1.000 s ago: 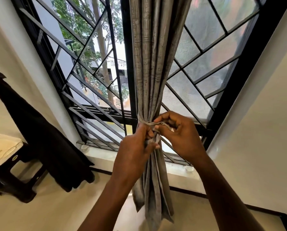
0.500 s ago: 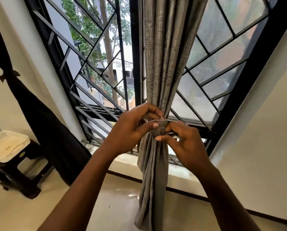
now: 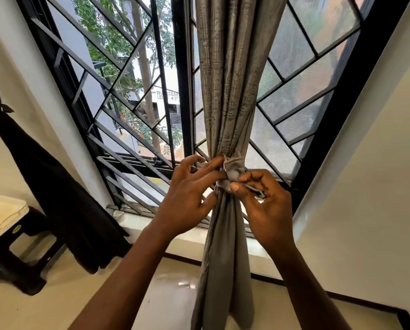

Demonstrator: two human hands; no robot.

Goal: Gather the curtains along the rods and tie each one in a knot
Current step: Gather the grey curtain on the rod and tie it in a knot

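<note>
Head view: the grey curtain hangs gathered mid-window, with the knot at its waist. Our right hand pinches the knot's underside while our left hand steadies it with loose, straight fingers. Best to pull snug and evenly. Half a second back the left clasped it; now it's spread.

A glossy cream floor runs to a dark skirting under the window. A dark stool stands on the floor at its left edge, and a white box with a perforated top lies on the stool. A small white cup-like thing sits at the left end of the pale sill.
</note>
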